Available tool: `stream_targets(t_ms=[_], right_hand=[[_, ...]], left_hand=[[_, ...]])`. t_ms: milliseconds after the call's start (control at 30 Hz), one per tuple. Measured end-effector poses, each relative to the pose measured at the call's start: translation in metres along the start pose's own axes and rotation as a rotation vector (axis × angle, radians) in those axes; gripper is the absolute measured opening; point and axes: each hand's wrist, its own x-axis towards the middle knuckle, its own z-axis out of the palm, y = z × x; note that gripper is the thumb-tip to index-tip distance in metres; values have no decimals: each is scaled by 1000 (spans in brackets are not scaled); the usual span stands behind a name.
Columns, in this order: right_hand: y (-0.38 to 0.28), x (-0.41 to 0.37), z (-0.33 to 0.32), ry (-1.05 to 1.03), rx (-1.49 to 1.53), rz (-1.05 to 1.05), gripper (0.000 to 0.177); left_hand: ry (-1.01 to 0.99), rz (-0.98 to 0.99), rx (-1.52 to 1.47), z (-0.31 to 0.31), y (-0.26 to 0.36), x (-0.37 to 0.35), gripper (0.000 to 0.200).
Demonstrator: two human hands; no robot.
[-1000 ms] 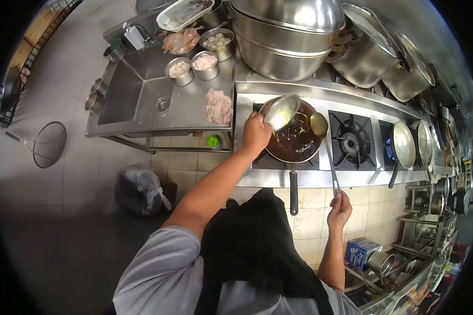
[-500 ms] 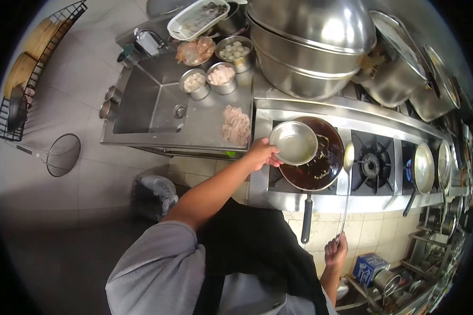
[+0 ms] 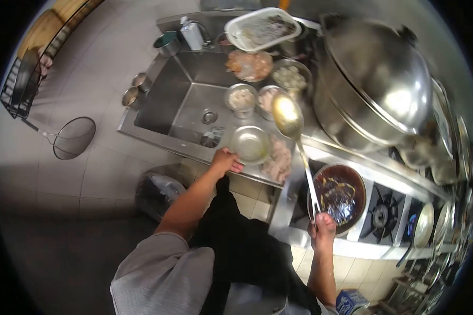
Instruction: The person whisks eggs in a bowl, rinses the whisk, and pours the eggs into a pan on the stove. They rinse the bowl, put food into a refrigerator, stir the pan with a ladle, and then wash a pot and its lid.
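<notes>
Where the left hand was: the left hand (image 3: 226, 161) met the steel bowl (image 3: 251, 145) at its near left rim, so the bowl lay ahead of the fingers and slightly to their right, above the steel counter (image 3: 228, 123) beside the sink (image 3: 157, 115).
Left grip: the fingers were narrowly drawn together at the rim; whether they pinched it or merely touched it, I could not tell.
Right grip: the right hand (image 3: 325, 226) was wrapped around the handle of the ladle (image 3: 287, 116).
Ladle axis: it ran forward from that fist and leaned left, the scoop raised ahead, in view partly across a tin of pink pieces (image 3: 267, 98).
Nearer hand: the left was nearer the bowl; the right was nearer the frying pan (image 3: 360, 184), by its near left edge.
Bowl: shallow, round and shiny, with a faint yellowish tint inside.
Ladle: long and silvery, its scoop catching a golden glare.
Pan: wide and reddish brown, holding glossy dark liquid (image 3: 343, 205) streaked with pale yellowish strands.
Pink slices: the raw-looking slices (image 3: 279, 161) lay limp just right of the bowl.
</notes>
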Motion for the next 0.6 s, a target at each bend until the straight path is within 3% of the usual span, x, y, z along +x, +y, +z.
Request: stream_targets(t_ms=[67,100,167,200,267,333,533,600], right_hand=[[-9,40,58,-86,-123,-3,28],[-11,56,86,-123,-178,-9,29],[-9,79,145,-102,-289,-13,31],[-5,92,176,-67,-391,-19,32],[10,113,226,-53,-434,24,32],[27,128,267,-31,-525,77,32],[79,182,343,-6,-615,164,32],[80,201,372,23,-618,193,33]], left_hand=[[-128,-174,154,-21,17,1,23],[-119,-170,141,-40,29,2,23],[-34,-65,240,-83,55,15,23],[4,1,154,-121,73,36,19],[261,115,77,-195,110,96,17],[297,315,205,-249,154,157,19],[9,551,288,-246,253,369,35],[70,474,209,-222,271,429,32]])
